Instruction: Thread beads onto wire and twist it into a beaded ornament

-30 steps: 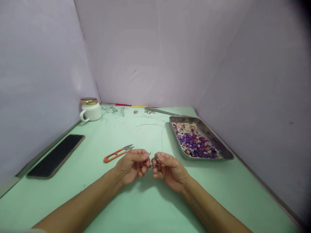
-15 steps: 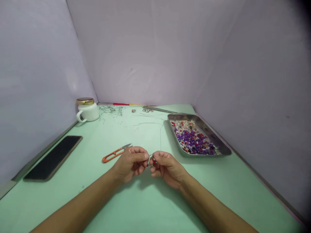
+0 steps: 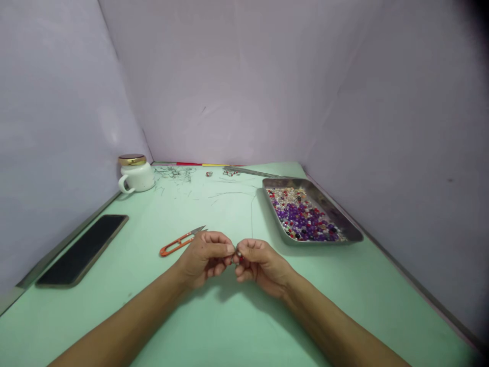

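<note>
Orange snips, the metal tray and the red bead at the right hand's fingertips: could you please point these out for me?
Orange snips [image 3: 164,251], head view, rounded end of the handle.
Metal tray [image 3: 331,208], head view, bare inner wall.
Red bead [image 3: 241,259], head view, its small visible face.

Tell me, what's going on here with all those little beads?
A person's left hand and right hand are close together above a green table, fingers pinching a tiny beaded piece with red in it, too small to make out well. A metal tray of loose beads sits to the right. Orange snips lie by the left hand.
</note>
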Motion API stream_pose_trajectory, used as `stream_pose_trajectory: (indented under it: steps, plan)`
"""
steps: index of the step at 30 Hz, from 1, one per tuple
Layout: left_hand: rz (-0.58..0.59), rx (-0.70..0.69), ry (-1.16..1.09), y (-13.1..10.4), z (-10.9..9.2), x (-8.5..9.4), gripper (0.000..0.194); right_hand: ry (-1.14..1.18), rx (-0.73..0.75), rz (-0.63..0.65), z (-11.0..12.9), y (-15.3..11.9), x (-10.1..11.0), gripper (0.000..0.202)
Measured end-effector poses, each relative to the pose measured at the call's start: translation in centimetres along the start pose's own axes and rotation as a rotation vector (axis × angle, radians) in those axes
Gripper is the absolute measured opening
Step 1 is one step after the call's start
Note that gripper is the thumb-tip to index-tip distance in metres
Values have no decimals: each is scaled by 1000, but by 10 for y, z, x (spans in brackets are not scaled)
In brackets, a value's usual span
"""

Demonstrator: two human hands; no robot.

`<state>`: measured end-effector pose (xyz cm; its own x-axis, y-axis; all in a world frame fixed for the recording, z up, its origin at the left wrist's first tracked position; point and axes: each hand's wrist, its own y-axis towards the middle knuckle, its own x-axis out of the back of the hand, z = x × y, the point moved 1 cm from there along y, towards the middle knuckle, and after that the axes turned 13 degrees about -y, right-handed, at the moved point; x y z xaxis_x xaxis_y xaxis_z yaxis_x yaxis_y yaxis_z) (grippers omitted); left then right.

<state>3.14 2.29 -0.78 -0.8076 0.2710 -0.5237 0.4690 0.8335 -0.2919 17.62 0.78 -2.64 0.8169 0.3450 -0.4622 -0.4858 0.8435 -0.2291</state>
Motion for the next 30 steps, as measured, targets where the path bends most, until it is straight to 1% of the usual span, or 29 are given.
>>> stream_pose_trajectory:
  steps: [2, 4, 9, 16, 19, 23, 30]
  plan:
    - [7, -15, 11, 0, 0, 0, 14, -6, -16, -4, 0, 0, 0, 19]
    - [21, -57, 1, -1, 0, 0, 15, -1, -20, -13, 1, 1, 0, 18]
    - [69, -165, -72, -1, 3, -2, 13, 20, 14, -42, 6, 1, 1, 18]
    - [40, -266, -63, -3, 5, -6, 11, 26, 45, -80, 9, -2, 0, 19]
    - [31, -269, -48, -2, 6, -6, 14, 28, 75, -87, 8, -2, -1, 19]
    - [-2, -234, -42, -2, 5, -7, 16, 51, 96, -97, 5, 0, -1, 21]
    - [-58, -257, 19, -3, 4, -10, 13, 45, 125, -106, 3, 1, -2, 23]
